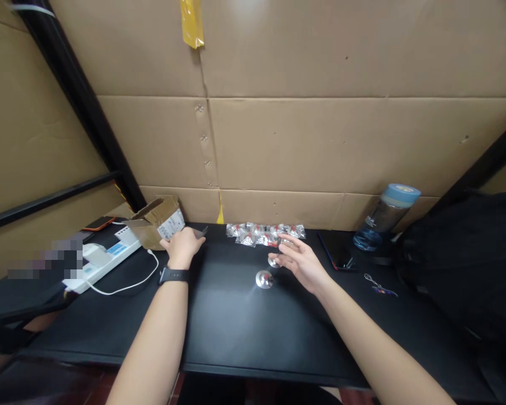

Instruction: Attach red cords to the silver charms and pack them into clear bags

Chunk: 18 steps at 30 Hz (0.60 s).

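My right hand (298, 260) is over the middle of the table, its thumb and fingers curled around a small dark-edged piece (279, 244) that I cannot make out fully. Just under its fingertips lies a shiny silver disc (273, 262), partly hidden. A second silver disc (264, 279) with a red centre rests nearer to me. My left hand (183, 246), with a black watch on the wrist, is beside an open cardboard box (154, 222). Its fingers are bent, and a thin dark, see-through edge (203, 230) shows beyond them. Several clear-wrapped pieces (265, 232) with red marks lie at the back.
A blue-lidded bottle (383, 216) and a phone (336, 251) are on the right, near a black bag (468, 264). On the left are a white power strip (105, 264), a cable (129, 289) and an orange-edged phone (98, 223). A cardboard wall (320, 140) stands behind.
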Available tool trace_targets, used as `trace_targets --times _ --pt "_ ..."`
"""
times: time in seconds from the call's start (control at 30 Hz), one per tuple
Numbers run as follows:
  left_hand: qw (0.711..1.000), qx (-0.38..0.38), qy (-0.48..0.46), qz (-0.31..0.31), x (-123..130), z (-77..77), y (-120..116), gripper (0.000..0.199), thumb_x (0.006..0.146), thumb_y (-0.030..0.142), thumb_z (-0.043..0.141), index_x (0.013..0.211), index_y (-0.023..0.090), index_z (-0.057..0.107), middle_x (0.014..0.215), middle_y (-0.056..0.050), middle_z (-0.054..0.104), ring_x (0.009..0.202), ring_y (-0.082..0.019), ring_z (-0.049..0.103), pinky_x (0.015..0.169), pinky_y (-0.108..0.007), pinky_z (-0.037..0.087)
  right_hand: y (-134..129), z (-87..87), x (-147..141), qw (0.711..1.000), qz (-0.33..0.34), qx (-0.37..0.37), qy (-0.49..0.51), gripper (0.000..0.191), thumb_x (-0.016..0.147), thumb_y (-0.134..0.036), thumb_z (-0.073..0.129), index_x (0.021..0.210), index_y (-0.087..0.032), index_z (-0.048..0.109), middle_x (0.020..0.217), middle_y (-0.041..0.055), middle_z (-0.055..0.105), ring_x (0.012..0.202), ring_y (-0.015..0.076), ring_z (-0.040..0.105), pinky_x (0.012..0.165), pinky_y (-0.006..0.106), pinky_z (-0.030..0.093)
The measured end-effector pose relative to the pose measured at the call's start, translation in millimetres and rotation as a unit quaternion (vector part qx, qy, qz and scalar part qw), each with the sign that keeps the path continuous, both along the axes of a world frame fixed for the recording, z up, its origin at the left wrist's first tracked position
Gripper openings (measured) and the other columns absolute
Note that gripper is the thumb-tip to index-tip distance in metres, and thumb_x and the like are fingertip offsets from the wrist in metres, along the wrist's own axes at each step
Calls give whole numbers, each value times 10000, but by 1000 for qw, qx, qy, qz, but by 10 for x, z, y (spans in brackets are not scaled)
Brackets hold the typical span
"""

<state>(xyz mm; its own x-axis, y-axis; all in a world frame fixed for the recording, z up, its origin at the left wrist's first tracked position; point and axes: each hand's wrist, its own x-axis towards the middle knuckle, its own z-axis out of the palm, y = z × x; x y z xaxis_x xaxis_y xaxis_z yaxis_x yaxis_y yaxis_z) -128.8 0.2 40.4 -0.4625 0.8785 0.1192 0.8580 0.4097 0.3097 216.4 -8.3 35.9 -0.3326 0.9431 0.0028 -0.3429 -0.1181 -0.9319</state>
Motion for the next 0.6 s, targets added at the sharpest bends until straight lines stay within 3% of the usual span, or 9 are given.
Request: trace_targets --times 0.23,0.37,0.43,0.6 --pt "998 22 6 66 -20 83 -13 375 901 445 495 990 208 772 973 -206 745 1012 -423 644 918 -546 301 49 -12 64 1000 -8 19 -6 509 775 -362 845 1231 -244 651 1056 51 663 968 283 761 926 428 584" --pt "990 106 10 91 45 168 -25 384 931 380 430 1035 203 754 939 -190 743 1015 -396 634 939 -538 270 73 14 104 999 -20 29 -12 497 772 -368 845 1218 -253 659 1140 78 683 975 285 756 924 447 589" --pt "984 173 13 41 196 219 -36 364 951 343 409 1049 218 737 1011 -164 749 1071 -365 618 975 -523 246 82 42 128 999 -26 41 -17 491 776 -368 840 1218 -253 659 1173 85 685 983 278 752 920 437 590" --pt "940 258 -5 -223 980 156 -138 266 982 310 462 1042 251 714 1162 -93 746 1189 -294 586 1031 -485 219 155 88 243 985 -68 109 -111 497 784 -382 802 1240 -240 663 1221 95 689 921 244 751 795 360 600"
